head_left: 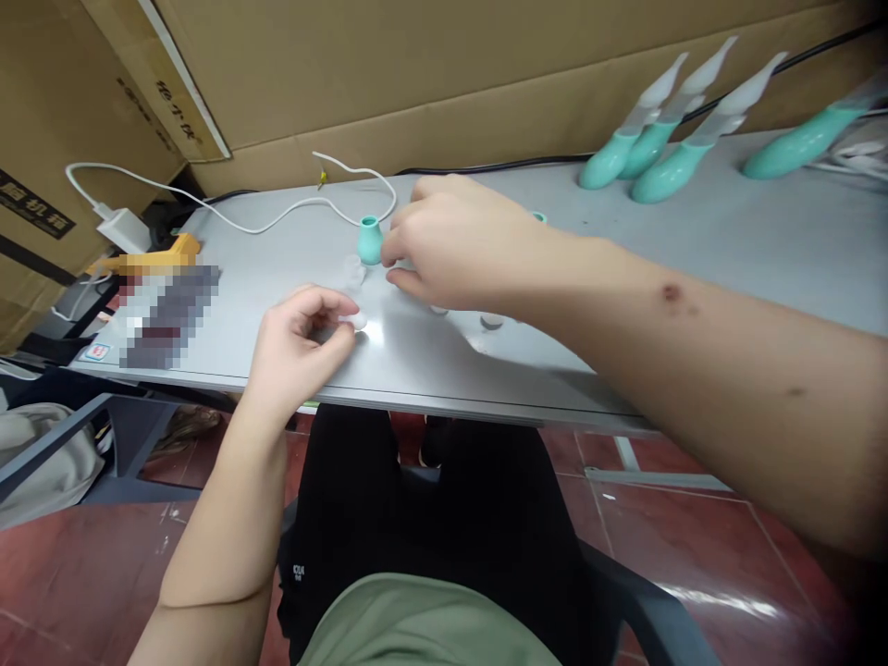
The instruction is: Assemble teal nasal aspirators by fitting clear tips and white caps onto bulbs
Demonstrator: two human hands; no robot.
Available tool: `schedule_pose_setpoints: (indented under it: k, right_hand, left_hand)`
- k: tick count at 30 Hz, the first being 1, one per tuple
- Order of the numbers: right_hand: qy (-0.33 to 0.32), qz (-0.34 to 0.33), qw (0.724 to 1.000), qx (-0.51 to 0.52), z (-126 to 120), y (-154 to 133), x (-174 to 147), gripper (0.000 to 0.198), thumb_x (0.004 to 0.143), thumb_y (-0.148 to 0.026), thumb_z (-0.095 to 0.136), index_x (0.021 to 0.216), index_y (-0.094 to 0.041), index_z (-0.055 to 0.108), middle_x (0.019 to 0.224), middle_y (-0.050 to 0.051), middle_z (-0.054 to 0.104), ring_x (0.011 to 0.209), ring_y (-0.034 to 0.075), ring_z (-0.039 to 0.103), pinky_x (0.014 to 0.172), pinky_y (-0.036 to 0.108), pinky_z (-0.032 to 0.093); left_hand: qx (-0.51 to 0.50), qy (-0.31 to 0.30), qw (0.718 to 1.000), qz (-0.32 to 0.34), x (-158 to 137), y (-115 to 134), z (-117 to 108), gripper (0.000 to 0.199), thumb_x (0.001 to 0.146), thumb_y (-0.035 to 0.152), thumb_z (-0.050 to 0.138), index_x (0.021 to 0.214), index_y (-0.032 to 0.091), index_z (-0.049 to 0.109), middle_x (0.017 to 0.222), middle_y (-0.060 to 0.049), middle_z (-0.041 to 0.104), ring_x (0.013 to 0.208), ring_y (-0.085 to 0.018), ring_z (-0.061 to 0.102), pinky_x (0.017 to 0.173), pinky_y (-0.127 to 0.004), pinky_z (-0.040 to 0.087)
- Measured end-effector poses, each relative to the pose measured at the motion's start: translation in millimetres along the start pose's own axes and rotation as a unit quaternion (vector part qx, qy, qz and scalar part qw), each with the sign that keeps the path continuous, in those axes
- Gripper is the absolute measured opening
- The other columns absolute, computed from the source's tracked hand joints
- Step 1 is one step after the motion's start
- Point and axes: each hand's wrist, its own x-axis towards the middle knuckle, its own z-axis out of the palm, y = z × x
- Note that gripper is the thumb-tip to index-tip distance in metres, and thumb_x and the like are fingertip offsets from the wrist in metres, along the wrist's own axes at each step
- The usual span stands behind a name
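Note:
My left hand (305, 342) is over the near part of the grey table, thumb and forefinger closed on a small white plastic piece (357, 321). My right hand (444, 242) reaches across from the right, thumb and fingers apart with nothing visible between them. Its fingertips are right beside a small teal bulb (370, 242) that stands upright with its round mouth up; whether they touch it I cannot tell. A clear plastic piece (355, 270) lies just in front of that bulb. Partly hidden under my right forearm are small round pieces (492, 321) and another teal rim (539, 217).
Several teal bulbs with clear, pointed tips (672, 174) lean at the back right. A white cable (270, 227) runs from a charger (125, 229) across the back left. A yellow tool (181, 252) lies at the left. Cardboard (416, 83) walls the rear.

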Motion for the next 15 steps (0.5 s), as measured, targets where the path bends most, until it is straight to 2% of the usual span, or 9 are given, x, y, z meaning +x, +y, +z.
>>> schedule_pose_setpoints:
  k: [1,3,5,7,11,13,15]
  right_hand:
    - [-0.014,0.002,1.000,-0.018,4.0,-2.4,2.7,0.055,0.105,0.000,0.074,0.069,-0.026,0.042,0.096,0.017,0.080,0.125,0.048,0.071,0.114,0.062,0.058]
    - [0.008,0.032,0.999,-0.032,11.1,-6.0,6.9,0.064,0.096,0.007,0.081,0.065,-0.025,0.035,0.085,0.015,0.071,0.129,0.045,0.069,0.126,0.062,0.056]
    - [0.019,0.032,0.998,-0.044,16.3,-7.6,9.4,0.069,0.090,0.011,0.085,0.062,-0.025,0.033,0.073,0.010,0.055,0.130,0.044,0.069,0.130,0.063,0.055]
    - [0.005,0.030,0.998,-0.052,20.0,-7.4,11.0,0.070,0.086,0.014,0.085,0.060,-0.026,0.032,0.066,0.008,0.044,0.129,0.046,0.071,0.131,0.067,0.055]
    - [-0.005,0.032,0.999,-0.018,24.3,-6.4,13.5,0.071,0.076,0.019,0.086,0.059,-0.026,0.034,0.059,0.005,0.037,0.127,0.048,0.073,0.135,0.071,0.052]
    - [0.006,0.032,0.999,0.009,23.6,-8.0,15.0,0.073,0.082,0.018,0.086,0.058,-0.027,0.034,0.058,0.005,0.036,0.124,0.046,0.074,0.137,0.070,0.050]
    - [-0.006,0.039,0.999,0.003,19.6,-11.2,16.2,0.073,0.087,0.018,0.083,0.057,-0.027,0.034,0.058,0.003,0.031,0.121,0.044,0.076,0.137,0.068,0.049]
  left_hand:
    - [0.033,0.000,0.999,0.019,2.8,4.4,1.9,0.022,0.075,0.013,0.081,0.094,0.018,0.092,0.096,0.001,0.081,0.084,0.001,0.070,0.079,-0.010,0.055]
    - [0.097,-0.012,0.993,0.063,10.2,13.8,6.4,0.026,0.075,0.013,0.076,0.095,0.018,0.092,0.098,-0.001,0.080,0.087,-0.003,0.069,0.082,-0.015,0.054]
    - [0.158,-0.048,0.982,0.088,18.9,21.0,10.8,0.028,0.078,0.014,0.074,0.099,0.019,0.091,0.101,-0.003,0.082,0.094,-0.006,0.069,0.088,-0.020,0.053]
    - [0.186,-0.091,0.974,0.093,26.7,23.2,13.9,0.026,0.080,0.016,0.073,0.099,0.018,0.091,0.100,-0.004,0.081,0.090,-0.007,0.066,0.088,-0.022,0.049]
    - [0.182,-0.118,0.973,0.085,32.4,14.7,10.9,0.031,0.082,0.018,0.073,0.105,0.018,0.092,0.101,-0.003,0.080,0.083,-0.004,0.061,0.084,-0.020,0.049]
    - [0.155,-0.113,0.979,0.074,31.4,9.6,4.1,0.039,0.083,0.020,0.080,0.119,0.021,0.094,0.109,-0.004,0.082,0.089,-0.004,0.066,0.088,-0.019,0.054]
    - [0.112,-0.105,0.986,0.064,31.3,7.4,-5.2,0.055,0.080,0.029,0.095,0.135,0.025,0.093,0.119,-0.004,0.084,0.095,-0.004,0.070,0.090,-0.017,0.058]
